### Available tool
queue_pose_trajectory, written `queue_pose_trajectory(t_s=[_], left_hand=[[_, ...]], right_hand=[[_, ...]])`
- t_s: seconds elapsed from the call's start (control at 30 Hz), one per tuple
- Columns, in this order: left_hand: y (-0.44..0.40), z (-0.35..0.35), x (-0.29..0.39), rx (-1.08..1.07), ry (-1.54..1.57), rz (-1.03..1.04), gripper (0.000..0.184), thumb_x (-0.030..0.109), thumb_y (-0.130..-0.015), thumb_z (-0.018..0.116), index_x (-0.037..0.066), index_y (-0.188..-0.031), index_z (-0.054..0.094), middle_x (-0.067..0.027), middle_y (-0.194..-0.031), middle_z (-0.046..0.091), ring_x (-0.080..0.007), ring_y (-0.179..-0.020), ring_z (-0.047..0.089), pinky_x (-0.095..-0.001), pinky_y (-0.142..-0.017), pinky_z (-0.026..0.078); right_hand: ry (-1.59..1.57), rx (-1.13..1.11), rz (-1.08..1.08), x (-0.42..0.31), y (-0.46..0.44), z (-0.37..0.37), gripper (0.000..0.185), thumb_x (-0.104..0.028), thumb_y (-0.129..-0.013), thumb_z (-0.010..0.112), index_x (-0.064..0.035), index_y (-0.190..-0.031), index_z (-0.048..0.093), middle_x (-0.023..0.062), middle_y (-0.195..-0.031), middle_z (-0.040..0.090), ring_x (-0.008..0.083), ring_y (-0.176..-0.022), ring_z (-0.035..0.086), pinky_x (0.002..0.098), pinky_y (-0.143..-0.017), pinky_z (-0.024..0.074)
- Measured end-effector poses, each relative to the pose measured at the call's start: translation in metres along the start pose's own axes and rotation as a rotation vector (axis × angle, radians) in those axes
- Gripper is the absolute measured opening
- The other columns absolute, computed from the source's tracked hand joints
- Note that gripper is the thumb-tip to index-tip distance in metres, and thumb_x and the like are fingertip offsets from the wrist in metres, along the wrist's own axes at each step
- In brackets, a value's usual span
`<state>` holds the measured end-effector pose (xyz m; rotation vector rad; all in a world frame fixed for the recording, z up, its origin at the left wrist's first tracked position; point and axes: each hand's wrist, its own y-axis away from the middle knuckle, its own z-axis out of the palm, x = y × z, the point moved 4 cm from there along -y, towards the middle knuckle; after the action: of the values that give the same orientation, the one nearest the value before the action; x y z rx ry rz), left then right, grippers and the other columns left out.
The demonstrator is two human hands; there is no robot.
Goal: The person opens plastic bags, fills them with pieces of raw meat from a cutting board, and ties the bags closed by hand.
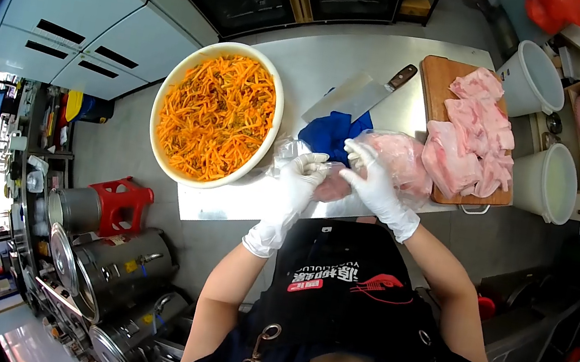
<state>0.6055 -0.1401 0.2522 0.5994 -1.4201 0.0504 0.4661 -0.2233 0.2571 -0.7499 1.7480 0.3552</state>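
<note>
Both of my hands wear white gloves at the near edge of the steel table. My left hand (299, 179) pinches the clear plastic of a bag. Close by on the right, my right hand (373, 187) has its fingertips at the same plastic. Between them lies a small bag with pink meat (332, 184). A larger clear bag of pink meat (402, 163) rests just beyond my right hand. Behind my hands is a crumpled blue cloth (331, 134), touching the blade of a cleaver (350, 97).
A large cream bowl (157, 130) of shredded orange vegetable stands on the left. Pale pink meat slabs (475, 135) lie on a wooden board (437, 79) at the right. White buckets (531, 79) stand beyond it. Steel pots (129, 269) and a red stool (122, 205) are at lower left.
</note>
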Motion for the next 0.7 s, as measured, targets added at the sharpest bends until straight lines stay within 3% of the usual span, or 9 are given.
queue_pose_trajectory(t_s=[0.07, 0.17, 0.23, 0.27, 0.3, 0.37, 0.43, 0.57, 0.7], left_hand=[[0.010, 0.002, 0.014, -0.001, 0.043, -0.044, 0.028, 0.002, -0.085, 0.059, -0.005, -0.112, 0.057, -0.0022, -0.084, 0.063, -0.0074, -0.075, 0.058, -0.0191, -0.069, 0.047], [0.017, 0.002, 0.018, -0.037, -0.160, 0.038, 0.034, 0.000, -0.084, 0.058, -0.003, -0.117, 0.055, -0.0071, -0.089, 0.066, -0.0130, -0.077, 0.061, -0.0233, -0.071, 0.049], [0.026, -0.008, 0.027, -0.012, -0.646, 0.331, 0.034, 0.005, -0.087, 0.056, 0.000, -0.121, 0.054, -0.0065, -0.091, 0.064, -0.0155, -0.076, 0.061, -0.0259, -0.071, 0.049], [0.029, -0.013, 0.029, 0.001, -0.889, 0.478, 0.034, 0.007, -0.089, 0.055, 0.001, -0.123, 0.054, -0.0062, -0.092, 0.064, -0.0167, -0.075, 0.061, -0.0273, -0.071, 0.049], [0.027, -0.020, 0.028, -0.020, -0.790, 0.502, 0.028, 0.010, -0.091, 0.049, 0.003, -0.117, 0.057, -0.0099, -0.098, 0.062, -0.0231, -0.085, 0.060, -0.0314, -0.077, 0.047], [0.020, -0.025, 0.032, -0.170, -0.899, 0.710, 0.039, 0.002, -0.079, 0.055, 0.006, -0.118, 0.057, -0.0120, -0.093, 0.065, -0.0274, -0.082, 0.062, -0.0348, -0.073, 0.049], [0.028, -0.012, 0.047, -0.285, -1.474, 0.845, 0.039, 0.004, -0.073, 0.059, 0.013, -0.111, 0.061, -0.0087, -0.092, 0.063, -0.0262, -0.083, 0.061, -0.0373, -0.071, 0.048], [0.012, -0.003, 0.042, -0.470, -1.434, 1.136, 0.028, 0.017, -0.072, 0.062, 0.018, -0.099, 0.061, -0.0020, -0.106, 0.056, -0.0214, -0.099, 0.052, -0.0368, -0.082, 0.043], [-0.007, 0.001, 0.035, -0.405, -1.219, 1.274, 0.021, 0.015, -0.072, 0.061, 0.016, -0.093, 0.060, -0.0027, -0.098, 0.056, -0.0211, -0.095, 0.053, -0.0388, -0.079, 0.042]], right_hand=[[0.413, -0.025, -0.173, -0.004, 0.008, 0.004, 0.048, -0.008, -0.079, 0.062, -0.0060, -0.125, 0.051, 0.0113, -0.124, 0.050, 0.0244, -0.102, 0.052, 0.0351, -0.092, 0.0418], [0.254, -0.008, -0.133, 0.017, 0.008, 0.019, 0.028, -0.011, -0.078, 0.063, -0.0058, -0.105, 0.065, 0.0079, -0.109, 0.061, 0.0260, -0.103, 0.052, 0.0369, -0.094, 0.0398], [0.011, 0.092, -0.032, 0.024, 0.003, 0.025, 0.014, -0.010, -0.076, 0.064, -0.0048, -0.088, 0.071, 0.0054, -0.087, 0.066, 0.0235, -0.097, 0.054, 0.0341, -0.089, 0.0420], [-0.045, 0.087, 0.020, 0.028, 0.004, 0.026, 0.014, -0.009, -0.076, 0.063, -0.0047, -0.088, 0.071, 0.0058, -0.086, 0.066, 0.0231, -0.095, 0.055, 0.0336, -0.087, 0.0429], [-0.101, 0.081, 0.073, 0.030, 0.003, 0.026, 0.014, -0.008, -0.076, 0.063, -0.0046, -0.088, 0.071, 0.0062, -0.085, 0.066, 0.0227, -0.092, 0.056, 0.0331, -0.085, 0.0438], [-0.132, 0.052, 0.106, 0.034, 0.002, 0.026, 0.014, -0.008, -0.076, 0.063, -0.0053, -0.087, 0.071, 0.0087, -0.084, 0.065, 0.0227, -0.083, 0.057, 0.0324, -0.078, 0.0461], [-0.023, -0.023, 0.105, 0.033, -0.003, 0.026, 0.013, -0.010, -0.077, 0.064, -0.0060, -0.087, 0.071, 0.0097, -0.083, 0.064, 0.0240, -0.082, 0.057, 0.0329, -0.077, 0.0462], [0.085, -0.033, 0.106, 0.048, -0.004, 0.040, 0.014, -0.014, -0.076, 0.066, -0.0071, -0.086, 0.072, 0.0115, -0.083, 0.062, 0.0262, -0.081, 0.058, 0.0344, -0.074, 0.0465], [0.168, -0.085, 0.110, 0.032, -0.003, 0.039, 0.013, -0.014, -0.074, 0.068, -0.0040, -0.082, 0.070, 0.0134, -0.086, 0.060, 0.0286, -0.081, 0.059, 0.0357, -0.073, 0.0472]])
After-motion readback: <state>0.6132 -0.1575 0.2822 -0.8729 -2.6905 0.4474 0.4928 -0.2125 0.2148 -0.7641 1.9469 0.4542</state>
